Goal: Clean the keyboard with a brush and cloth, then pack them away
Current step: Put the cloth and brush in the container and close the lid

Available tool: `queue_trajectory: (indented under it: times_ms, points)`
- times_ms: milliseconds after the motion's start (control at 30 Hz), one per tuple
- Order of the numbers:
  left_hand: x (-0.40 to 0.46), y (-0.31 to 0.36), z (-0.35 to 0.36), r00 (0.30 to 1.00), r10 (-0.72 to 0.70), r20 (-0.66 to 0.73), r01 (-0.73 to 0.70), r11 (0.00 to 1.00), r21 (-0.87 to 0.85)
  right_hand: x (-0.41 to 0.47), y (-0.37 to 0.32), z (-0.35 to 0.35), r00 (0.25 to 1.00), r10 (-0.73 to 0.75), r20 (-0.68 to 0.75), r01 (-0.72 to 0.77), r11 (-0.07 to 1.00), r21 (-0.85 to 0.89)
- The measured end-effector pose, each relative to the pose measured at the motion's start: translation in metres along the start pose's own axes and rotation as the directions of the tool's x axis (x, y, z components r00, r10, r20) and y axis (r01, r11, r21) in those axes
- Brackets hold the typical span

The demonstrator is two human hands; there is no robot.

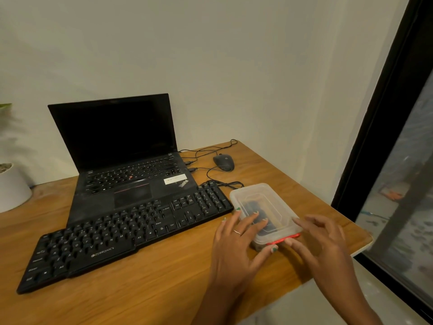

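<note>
A translucent plastic container [262, 207] with its lid on lies flat on the wooden table [145, 273], at about 4 o'clock from the centre of the view and just beside the right end of the black Zebronics keyboard [126, 233]. A red strip shows along the container's near edge, and a dark object is visible through the lid; what it is cannot be told. The left hand [236, 240] lies at 7 o'clock of the container, fingers spread and nearly straight, resting flat on the lid, with the thumb extended along the near edge by the red strip. A ring sits on one finger. The right hand [321, 240] lies at 5 o'clock of the container, fingers loosely spread; its thumb reaches the near edge at the red strip, while the other fingers are blurred and their contact with the lid cannot be told. Neither hand pinches anything. The keyboard runs diagonally from 8 o'clock toward 2 o'clock, directly in front of an open ThinkPad laptop [126, 165] with a dark screen. A black wired mouse [223, 162] rests at 12 o'clock of the container, well apart from it, with cables [210, 174] leading to the laptop's right side. A white plant pot [11, 186] stands at the table's 9 o'clock edge.
</note>
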State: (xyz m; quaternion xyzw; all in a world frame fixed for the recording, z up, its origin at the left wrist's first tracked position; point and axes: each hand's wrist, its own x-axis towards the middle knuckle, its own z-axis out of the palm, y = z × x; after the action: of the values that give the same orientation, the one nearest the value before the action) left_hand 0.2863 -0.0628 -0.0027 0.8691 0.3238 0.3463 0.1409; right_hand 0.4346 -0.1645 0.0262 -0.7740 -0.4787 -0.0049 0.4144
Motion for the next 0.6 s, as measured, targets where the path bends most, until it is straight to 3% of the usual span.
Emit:
queue_trajectory:
  times_ms: [133, 400, 600]
  points:
    - [0.000, -0.001, 0.001, 1.000, 0.007, -0.021, -0.007, 1.000, -0.020, 0.006, 0.007, -0.003, 0.995, 0.023, 0.093, -0.025, 0.999, 0.022]
    - [0.001, 0.003, 0.006, 0.996, -0.025, -0.081, 0.021, 0.998, -0.055, 0.012, 0.001, -0.001, 0.999, 0.047, -0.004, -0.047, 0.996, 0.080]
    - [-0.004, 0.004, 0.003, 0.994, 0.102, -0.038, -0.101, 0.994, 0.038, 0.020, 0.001, -0.010, 0.998, 0.061, 0.035, -0.062, 0.998, 0.029]
